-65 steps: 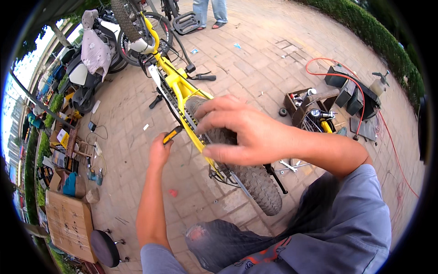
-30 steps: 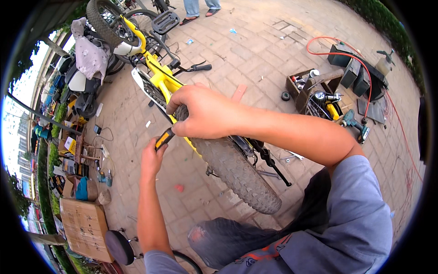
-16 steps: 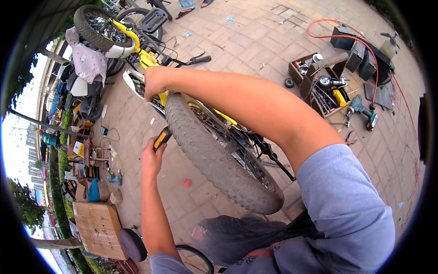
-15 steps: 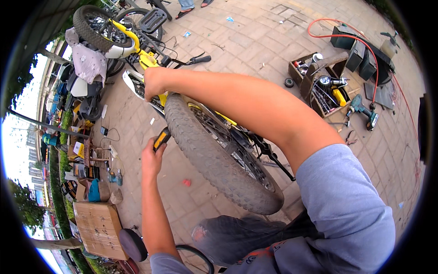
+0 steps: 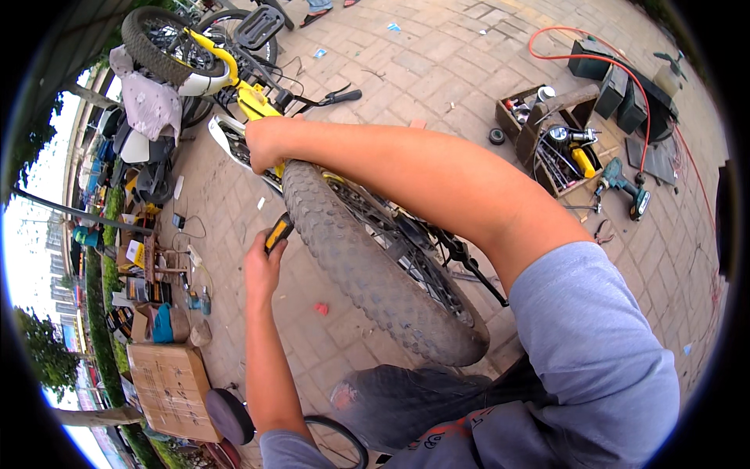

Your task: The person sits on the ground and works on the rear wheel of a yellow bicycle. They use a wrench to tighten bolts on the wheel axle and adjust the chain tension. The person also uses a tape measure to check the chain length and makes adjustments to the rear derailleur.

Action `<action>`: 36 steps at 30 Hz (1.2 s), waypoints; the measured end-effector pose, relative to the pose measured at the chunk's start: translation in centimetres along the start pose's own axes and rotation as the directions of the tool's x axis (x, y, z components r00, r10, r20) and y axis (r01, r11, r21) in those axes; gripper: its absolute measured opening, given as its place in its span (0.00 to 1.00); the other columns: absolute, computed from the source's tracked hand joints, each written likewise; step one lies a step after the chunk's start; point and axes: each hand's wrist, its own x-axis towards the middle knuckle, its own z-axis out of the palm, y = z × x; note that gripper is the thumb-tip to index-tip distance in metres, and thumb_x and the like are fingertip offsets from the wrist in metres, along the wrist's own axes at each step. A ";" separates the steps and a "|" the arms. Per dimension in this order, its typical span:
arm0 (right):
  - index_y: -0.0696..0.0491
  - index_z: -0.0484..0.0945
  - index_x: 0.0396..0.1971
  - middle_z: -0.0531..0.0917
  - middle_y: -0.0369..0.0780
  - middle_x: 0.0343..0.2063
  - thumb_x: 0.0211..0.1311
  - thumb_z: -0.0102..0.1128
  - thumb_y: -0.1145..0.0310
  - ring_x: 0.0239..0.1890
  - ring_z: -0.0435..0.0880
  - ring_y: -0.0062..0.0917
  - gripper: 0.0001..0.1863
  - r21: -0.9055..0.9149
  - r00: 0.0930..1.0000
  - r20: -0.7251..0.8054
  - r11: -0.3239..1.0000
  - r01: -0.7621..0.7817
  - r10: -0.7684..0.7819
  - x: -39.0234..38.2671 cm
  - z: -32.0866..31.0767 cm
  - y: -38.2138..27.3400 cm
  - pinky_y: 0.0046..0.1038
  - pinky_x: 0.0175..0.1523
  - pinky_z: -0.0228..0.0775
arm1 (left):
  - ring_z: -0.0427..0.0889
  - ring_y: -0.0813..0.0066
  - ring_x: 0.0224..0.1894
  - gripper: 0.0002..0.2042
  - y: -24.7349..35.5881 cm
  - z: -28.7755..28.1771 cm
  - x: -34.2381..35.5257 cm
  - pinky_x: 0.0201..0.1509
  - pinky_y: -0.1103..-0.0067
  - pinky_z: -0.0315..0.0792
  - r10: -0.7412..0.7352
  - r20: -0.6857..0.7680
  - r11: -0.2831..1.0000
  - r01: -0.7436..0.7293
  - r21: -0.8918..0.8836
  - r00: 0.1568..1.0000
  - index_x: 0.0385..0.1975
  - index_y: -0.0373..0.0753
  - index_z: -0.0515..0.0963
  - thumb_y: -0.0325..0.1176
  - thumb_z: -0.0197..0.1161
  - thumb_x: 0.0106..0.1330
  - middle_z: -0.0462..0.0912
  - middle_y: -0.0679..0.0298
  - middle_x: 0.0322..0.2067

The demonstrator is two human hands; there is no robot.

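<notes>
A yellow bicycle with a fat, knobbly rear tire (image 5: 355,262) lies upside down or tipped over in front of me; exactly how it rests I cannot tell. My left hand (image 5: 262,264) is closed around a black-and-yellow tool handle (image 5: 278,233), held beside the tire's left side. The tool's working end does not show. Reaching across the wheel, my right hand (image 5: 266,143) is curled at the far end of the tire, by the yellow frame (image 5: 254,102) and a white guard (image 5: 224,137). Its fingertips and whatever they grip are hidden behind the hand.
At the right stands a wooden toolbox (image 5: 562,144) with a gauge and hand tools, a cordless drill (image 5: 621,186) beside it. A red hose (image 5: 637,86) curves past dark batteries. A cardboard box (image 5: 170,391) and round stool (image 5: 228,416) are at lower left. A person's feet (image 5: 316,16) show at the top.
The tire has turned or tilted slightly, showing more of its tread. Both hands keep nearly the same places, the left still holding the black-and-yellow handle.
</notes>
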 end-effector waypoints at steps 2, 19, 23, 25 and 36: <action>0.47 0.80 0.45 0.80 0.38 0.46 0.42 0.65 0.65 0.49 0.78 0.35 0.23 -0.026 1.000 0.017 1.000 0.001 -0.001 0.0 0.0 0.0 0.63 0.48 0.55 | 0.77 0.59 0.28 0.14 0.1 0.2 0.1 0.36 0.73 0.71 0.024 -0.018 1.000 -0.024 -0.013 1.000 0.42 0.35 0.74 0.32 0.65 0.58 0.78 0.51 0.26; 0.59 0.84 0.28 0.84 0.45 0.29 0.36 0.68 0.59 0.32 0.82 0.33 0.20 0.133 0.995 -0.079 0.988 0.074 -0.064 -1.3 -0.8 0.9 0.30 0.39 0.73 | 0.76 0.60 0.26 0.14 -1.2 0.8 0.2 0.34 0.74 0.70 0.045 -0.038 0.995 -0.048 -0.091 0.998 0.41 0.34 0.74 0.31 0.65 0.57 0.77 0.51 0.25; 0.60 0.83 0.28 0.83 0.48 0.31 0.37 0.69 0.57 0.34 0.83 0.37 0.21 -0.002 0.986 -0.163 0.999 0.044 -0.043 -1.2 -0.7 0.4 0.31 0.41 0.74 | 0.75 0.60 0.25 0.13 -0.9 0.3 -0.2 0.33 0.74 0.70 0.066 -0.041 0.992 -0.070 -0.108 0.997 0.41 0.34 0.74 0.31 0.64 0.58 0.77 0.51 0.24; 0.60 0.83 0.28 0.83 0.48 0.31 0.38 0.69 0.57 0.34 0.83 0.37 0.21 -0.016 0.984 -0.176 1.000 0.022 -0.024 -1.0 -0.7 0.5 0.32 0.41 0.74 | 0.75 0.60 0.25 0.13 -0.6 0.1 -0.4 0.33 0.74 0.69 0.065 -0.039 0.992 -0.069 -0.107 0.997 0.41 0.34 0.74 0.30 0.64 0.58 0.76 0.51 0.24; 0.54 0.84 0.35 0.84 0.45 0.32 0.44 0.69 0.55 0.38 0.82 0.37 0.21 -0.078 0.984 -0.172 0.996 0.040 -0.053 -0.6 0.2 0.4 0.33 0.45 0.73 | 0.74 0.56 0.25 0.13 0.0 -0.4 -0.7 0.32 0.73 0.69 0.071 -0.056 0.994 -0.075 -0.076 0.996 0.40 0.33 0.74 0.30 0.65 0.57 0.76 0.49 0.24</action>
